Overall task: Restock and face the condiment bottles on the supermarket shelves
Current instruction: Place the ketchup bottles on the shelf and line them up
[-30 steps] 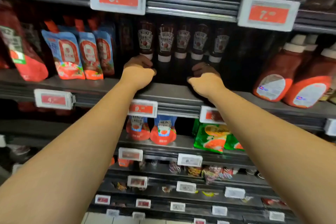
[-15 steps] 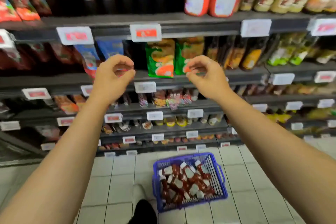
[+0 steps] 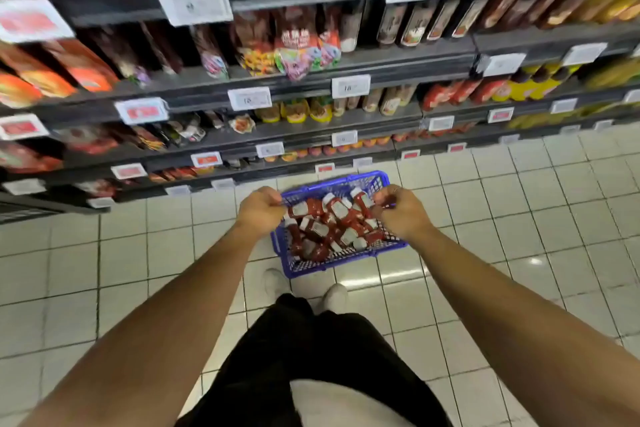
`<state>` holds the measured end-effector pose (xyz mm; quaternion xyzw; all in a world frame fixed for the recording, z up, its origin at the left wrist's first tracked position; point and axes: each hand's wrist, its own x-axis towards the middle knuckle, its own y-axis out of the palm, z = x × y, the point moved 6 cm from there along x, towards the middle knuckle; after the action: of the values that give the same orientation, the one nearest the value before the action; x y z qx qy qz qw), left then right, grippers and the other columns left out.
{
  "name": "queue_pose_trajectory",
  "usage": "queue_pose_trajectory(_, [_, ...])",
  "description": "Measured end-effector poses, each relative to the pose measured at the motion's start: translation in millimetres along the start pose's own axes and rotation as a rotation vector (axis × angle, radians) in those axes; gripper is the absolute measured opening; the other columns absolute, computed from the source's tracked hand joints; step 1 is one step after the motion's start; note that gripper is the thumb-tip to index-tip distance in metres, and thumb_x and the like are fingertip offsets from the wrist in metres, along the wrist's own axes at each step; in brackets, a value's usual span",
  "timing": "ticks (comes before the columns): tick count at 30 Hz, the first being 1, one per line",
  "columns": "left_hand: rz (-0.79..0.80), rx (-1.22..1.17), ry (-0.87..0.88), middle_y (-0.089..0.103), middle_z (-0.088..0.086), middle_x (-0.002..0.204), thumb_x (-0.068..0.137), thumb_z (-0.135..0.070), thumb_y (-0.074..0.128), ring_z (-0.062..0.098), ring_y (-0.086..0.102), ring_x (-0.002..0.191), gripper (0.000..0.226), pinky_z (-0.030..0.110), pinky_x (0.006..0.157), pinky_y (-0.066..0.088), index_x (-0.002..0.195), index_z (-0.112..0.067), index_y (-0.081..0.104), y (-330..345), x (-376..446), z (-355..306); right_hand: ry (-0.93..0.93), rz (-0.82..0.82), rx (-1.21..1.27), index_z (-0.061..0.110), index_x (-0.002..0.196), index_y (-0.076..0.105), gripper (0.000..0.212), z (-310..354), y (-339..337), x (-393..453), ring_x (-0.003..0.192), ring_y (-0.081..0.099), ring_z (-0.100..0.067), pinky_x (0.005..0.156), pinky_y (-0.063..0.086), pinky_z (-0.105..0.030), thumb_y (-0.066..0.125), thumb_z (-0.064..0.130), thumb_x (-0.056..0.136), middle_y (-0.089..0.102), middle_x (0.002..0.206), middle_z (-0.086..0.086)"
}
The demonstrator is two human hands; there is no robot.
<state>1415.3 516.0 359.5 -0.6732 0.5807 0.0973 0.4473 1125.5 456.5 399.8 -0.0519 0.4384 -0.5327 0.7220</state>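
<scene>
Blue basket (image 3: 346,262) of ketchup bottles (image 3: 332,225) on tiled floor (image 3: 519,236); left hand (image 3: 260,210) and right hand (image 3: 403,211) curled, apparently empty.

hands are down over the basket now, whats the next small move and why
Probably lower each hand and close it round one ketchup bottle. Both the left hand and the right hand are over the blue basket on the floor, their curled fingers seeming empty, and the red bottles lie loose in a pile just below them.
</scene>
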Motion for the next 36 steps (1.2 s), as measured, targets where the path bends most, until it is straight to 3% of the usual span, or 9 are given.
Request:
queue_pose_trajectory(2, [0.006,0.062,-0.037,0.065,0.007,0.1,0.088,-0.01,0.067,0.028,0.065,0.097,0.009,0.014,0.065,0.044,0.096,-0.005,0.067,32,21,31,0.085,-0.02,0.028,0.011,0.095,0.066,0.014,-36,17,18,0.093,0.068,-0.026,0.095,0.053,-0.036,0.077,0.014,0.087,0.071,0.093,-0.004])
queue_pose_trajectory(6, [-0.089,0.03,-0.251,0.066,0.015,0.116,0.084,-0.023,0.076,0.036,0.064,0.108,0.044,0.034,0.083,0.048,0.121,-0.009,0.058,89,70,109,0.196,-0.087,0.015,0.024,0.09,0.066,0.024,-122,52,81,0.094,0.071,-0.032,0.087,0.057,-0.041,0.084,0.036,0.08,0.075,0.095,-0.006])
queue_pose_trajectory(10, [-0.197,-0.017,-0.43,0.05,0.025,0.144,0.076,-0.028,0.087,0.038,0.05,0.132,0.094,0.041,0.105,0.042,0.152,-0.005,0.035,160,114,192,0.273,-0.115,0.04,0.012,0.109,0.069,0.042,-219,99,158,0.102,0.071,-0.032,0.089,0.058,-0.046,0.086,0.033,0.077,0.075,0.105,-0.01])
queue_pose_trajectory(15, [-0.356,-0.015,-0.496,0.039,0.029,0.151,0.071,-0.032,0.091,0.042,0.037,0.141,0.116,0.048,0.116,0.034,0.158,-0.002,0.021,224,172,273,0.285,-0.237,-0.148,0.007,0.139,0.053,0.085,-309,116,262,0.122,0.06,-0.038,0.101,0.05,-0.052,0.09,0.034,0.068,0.062,0.131,-0.021])
queue_pose_trajectory(19, [-0.473,-0.046,-0.517,0.057,0.021,0.134,0.075,-0.032,0.086,0.041,0.056,0.121,0.089,0.044,0.091,0.047,0.146,-0.01,0.038,245,219,307,0.328,-0.339,-0.226,0.008,0.152,0.035,0.1,-361,117,324,0.133,0.051,-0.038,0.106,0.044,-0.047,0.09,0.032,0.072,0.051,0.145,-0.021])
queue_pose_trajectory(22, [-0.526,-0.079,-0.511,0.068,0.007,0.101,0.073,-0.028,0.084,0.032,0.063,0.091,0.048,0.035,0.071,0.043,0.106,-0.018,0.051,244,244,318,0.342,-0.339,-0.206,0.011,0.124,0.057,0.059,-386,123,348,0.107,0.065,-0.036,0.08,0.042,-0.034,0.085,0.029,0.076,0.067,0.114,-0.014])
queue_pose_trajectory(26, [-0.451,-0.084,-0.57,0.07,0.008,0.081,0.066,-0.014,0.082,0.033,0.069,0.083,0.022,0.04,0.07,0.058,0.083,-0.015,0.068,227,266,330,0.435,-0.317,-0.039,0.017,0.084,0.062,0.03,-399,120,361,0.089,0.068,-0.033,0.072,0.056,-0.048,0.087,0.01,0.069,0.066,0.086,-0.01])
queue_pose_trajectory(33, [-0.457,-0.139,-0.457,0.056,-0.008,0.062,0.07,-0.005,0.071,0.011,0.052,0.056,0.024,0.022,0.045,0.032,0.065,-0.02,0.053,177,277,339,0.566,-0.388,0.103,0.019,0.074,0.067,0.028,-369,134,328,0.053,0.056,-0.021,0.038,0.05,-0.028,0.078,-0.003,0.061,0.062,0.066,-0.003])
queue_pose_trajectory(36, [-0.473,-0.135,-0.423,0.053,-0.006,0.06,0.068,-0.004,0.069,0.018,0.049,0.056,0.021,0.025,0.046,0.033,0.066,-0.016,0.052,140,267,353,0.575,-0.443,0.136,0.019,0.067,0.063,0.026,-344,157,305,0.061,0.057,-0.021,0.053,0.055,-0.036,0.076,0.0,0.055,0.059,0.063,-0.002])
